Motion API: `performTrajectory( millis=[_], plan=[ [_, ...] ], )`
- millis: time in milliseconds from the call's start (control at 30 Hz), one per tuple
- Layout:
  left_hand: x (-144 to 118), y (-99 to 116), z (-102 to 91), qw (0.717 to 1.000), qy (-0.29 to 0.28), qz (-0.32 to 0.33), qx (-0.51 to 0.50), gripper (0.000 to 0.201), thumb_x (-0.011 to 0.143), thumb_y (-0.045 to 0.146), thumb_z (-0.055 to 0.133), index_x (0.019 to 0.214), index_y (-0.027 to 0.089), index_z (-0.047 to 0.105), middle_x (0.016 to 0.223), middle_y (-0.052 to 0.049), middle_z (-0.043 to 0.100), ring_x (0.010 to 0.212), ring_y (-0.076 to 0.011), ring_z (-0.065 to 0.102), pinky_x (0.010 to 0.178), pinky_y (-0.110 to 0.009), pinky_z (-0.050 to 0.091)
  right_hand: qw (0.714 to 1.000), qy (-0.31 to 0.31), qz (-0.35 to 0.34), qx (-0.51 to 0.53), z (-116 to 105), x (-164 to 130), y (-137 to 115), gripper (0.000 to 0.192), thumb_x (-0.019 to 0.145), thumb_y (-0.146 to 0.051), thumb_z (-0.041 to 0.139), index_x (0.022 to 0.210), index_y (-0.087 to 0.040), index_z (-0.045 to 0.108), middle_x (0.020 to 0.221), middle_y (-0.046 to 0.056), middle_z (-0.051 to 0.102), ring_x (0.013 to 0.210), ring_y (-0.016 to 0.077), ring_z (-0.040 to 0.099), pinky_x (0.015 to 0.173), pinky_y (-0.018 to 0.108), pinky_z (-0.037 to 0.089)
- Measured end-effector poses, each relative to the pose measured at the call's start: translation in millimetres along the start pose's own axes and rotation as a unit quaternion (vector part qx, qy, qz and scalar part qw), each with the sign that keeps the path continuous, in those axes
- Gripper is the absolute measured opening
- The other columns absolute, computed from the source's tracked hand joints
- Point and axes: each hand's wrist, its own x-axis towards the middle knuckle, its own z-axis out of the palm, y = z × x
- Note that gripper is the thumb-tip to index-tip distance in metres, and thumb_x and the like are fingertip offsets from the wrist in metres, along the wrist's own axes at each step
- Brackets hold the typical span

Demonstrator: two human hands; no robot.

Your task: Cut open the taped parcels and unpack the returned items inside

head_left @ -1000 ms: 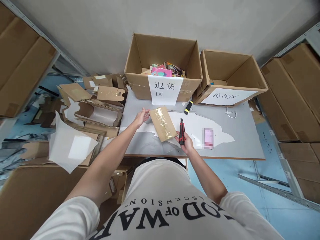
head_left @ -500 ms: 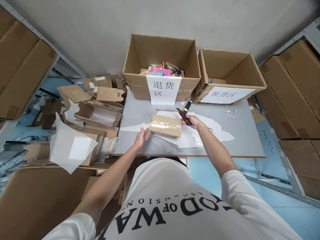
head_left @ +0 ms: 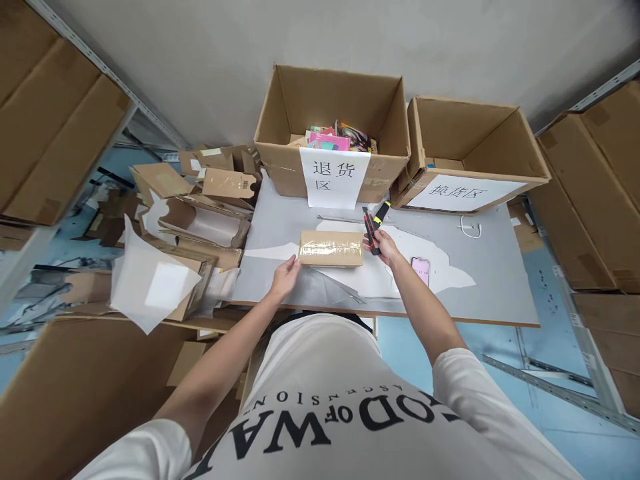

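A small cardboard box [head_left: 331, 249] with shiny clear tape along its front lies lengthwise in front of me, over white paper on the grey table. My left hand [head_left: 286, 275] is at its left end, fingers closed against the lower corner. In my right hand [head_left: 385, 247] is a red and black utility knife [head_left: 371, 230], its tip pointing away from me. That hand's fingers also reach the box's right end. Just behind the knife lies a black and yellow tool [head_left: 383, 212], whose kind I cannot make out.
Two large open cartons with paper signs stand at the back: the left carton [head_left: 280, 175] holds colourful packages, the right carton [head_left: 530, 167] a few items. A phone [head_left: 421, 269] lies right of my right hand. Flattened and opened boxes [head_left: 200, 223] pile up left of the table [head_left: 495, 280].
The box has turned from a slight slant to level. My right hand has rotated the knife more upright. My left fingers have closed in at the box's end, and the phone has come into view.
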Motion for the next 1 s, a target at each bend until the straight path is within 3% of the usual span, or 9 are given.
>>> performTrajectory(
  millis=[67, 167, 267, 300, 400, 567, 800, 1000],
  plan=[
    [0, 4, 4.8, 0.98, 0.021, 0.123, 0.152, 0.072, 0.072, 0.041, 0.074, 0.135, 0.018, 0.05, 0.155, -0.009, 0.026, 0.145, -0.0293, 0.014, 0.119, -0.038, 0.013, 0.999, 0.004, -0.038, -0.017, -13, -6, 11, 0.014, 0.088, -0.035, 0.053, 0.094, -0.023, 0.05, 0.1, 0.003, 0.068, 0.076, 0.0124, 0.067, 0.059, 0.025, 0.057],
    [7, 16, 20.7, 0.879, 0.0, 0.264, 0.397, 0.096, 0.064, 0.055, 0.075, 0.143, 0.017, 0.037, 0.158, -0.013, 0.013, 0.145, -0.0354, 0.005, 0.117, -0.05, 0.012, 0.994, 0.004, -0.091, -0.062, -33, -20, 31, 0.033, 0.08, -0.047, 0.06, 0.1, -0.022, 0.051, 0.105, 0.005, 0.066, 0.077, 0.0139, 0.068, 0.058, 0.024, 0.054],
    [23, 30, 42.2, 0.736, -0.049, 0.316, 0.597, 0.114, 0.059, 0.066, 0.072, 0.147, 0.011, 0.024, 0.157, -0.02, 0.004, 0.144, -0.0391, 0.001, 0.115, -0.057, 0.009, 0.988, 0.009, -0.117, -0.102, -47, -37, 52, 0.046, 0.075, -0.056, 0.06, 0.104, -0.02, 0.052, 0.098, 0.006, 0.067, 0.062, 0.0125, 0.065, 0.05, 0.023, 0.05],
    [29, 34, 48.9, 0.7, -0.06, 0.324, 0.634, 0.118, 0.058, 0.068, 0.071, 0.148, 0.011, 0.021, 0.157, -0.022, 0.003, 0.144, -0.0398, 0.001, 0.114, -0.057, 0.008, 0.986, 0.013, -0.122, -0.112, -50, -43, 58, 0.049, 0.075, -0.058, 0.059, 0.105, -0.019, 0.051, 0.094, 0.005, 0.067, 0.056, 0.0112, 0.063, 0.047, 0.022, 0.048],
    [45, 40, 63.4, 0.639, -0.078, 0.325, 0.693, 0.127, 0.054, 0.072, 0.07, 0.15, 0.01, 0.015, 0.157, -0.023, 0.004, 0.144, -0.0409, 0.0, 0.113, -0.059, 0.006, 0.983, 0.022, -0.129, -0.133, -52, -58, 73, 0.053, 0.076, -0.062, 0.055, 0.107, -0.019, 0.052, 0.084, 0.003, 0.066, 0.044, 0.0079, 0.054, 0.038, 0.021, 0.041],
    [54, 37, 68.3, 0.615, -0.085, 0.315, 0.717, 0.126, 0.054, 0.075, 0.066, 0.15, 0.01, 0.015, 0.156, -0.023, 0.013, 0.144, -0.0405, 0.006, 0.113, -0.06, 0.002, 0.982, 0.013, -0.126, -0.138, -51, -71, 83, 0.056, 0.076, -0.062, 0.054, 0.11, -0.018, 0.053, 0.081, 0.002, 0.064, 0.04, 0.0073, 0.05, 0.035, 0.021, 0.037],
    [53, 34, 66.4, 0.623, -0.072, 0.331, 0.705, 0.122, 0.053, 0.074, 0.067, 0.148, 0.011, 0.023, 0.153, -0.022, 0.024, 0.141, -0.0401, 0.017, 0.113, -0.059, 0.005, 0.976, 0.001, -0.11, -0.186, -56, -71, 75, 0.059, 0.078, -0.063, 0.052, 0.116, -0.017, 0.054, 0.071, -0.001, 0.06, 0.037, 0.0066, 0.047, 0.033, 0.02, 0.033],
    [57, 36, 69.4, 0.632, -0.062, 0.332, 0.698, 0.118, 0.053, 0.071, 0.069, 0.147, 0.013, 0.027, 0.15, -0.021, 0.03, 0.139, -0.0392, 0.023, 0.113, -0.058, 0.008, 0.953, -0.014, -0.112, -0.281, -73, -77, 69, 0.059, 0.081, -0.06, 0.051, 0.12, -0.017, 0.057, 0.06, -0.005, 0.052, 0.034, 0.0066, 0.042, 0.032, 0.02, 0.032]
  ],
)
